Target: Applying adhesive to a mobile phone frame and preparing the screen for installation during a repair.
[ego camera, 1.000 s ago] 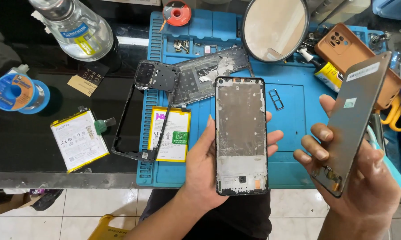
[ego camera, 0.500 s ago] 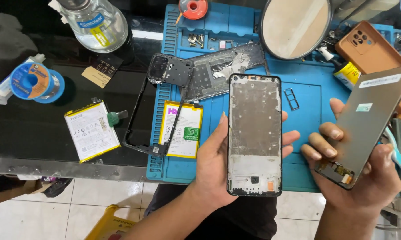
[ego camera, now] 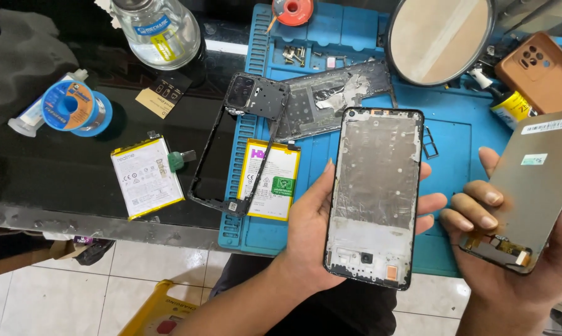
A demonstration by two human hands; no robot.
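My left hand (ego camera: 306, 230) holds a bare phone frame (ego camera: 373, 196) upright, its silver inner side facing me, above the front edge of the blue work mat (ego camera: 455, 134). My right hand (ego camera: 511, 261) grips a grey phone display panel (ego camera: 533, 190) by its lower end, tilted to the right, with a flex cable at the bottom. The two parts are apart, with a gap of a few centimetres between them.
On the mat lie a black middle frame (ego camera: 240, 146), a yellow-edged battery (ego camera: 269, 178), a grey back plate (ego camera: 330, 99), small screws and a round mirror (ego camera: 439, 37). On the dark table: a second battery (ego camera: 147, 177), a solder spool (ego camera: 75, 107), a glass bottle (ego camera: 159, 31). An orange phone case (ego camera: 539, 71) sits far right.
The view has shifted, so the table items sit further right and lower. My right hand has tilted the display panel further right and lowered it. The frame stays upright in my left hand.
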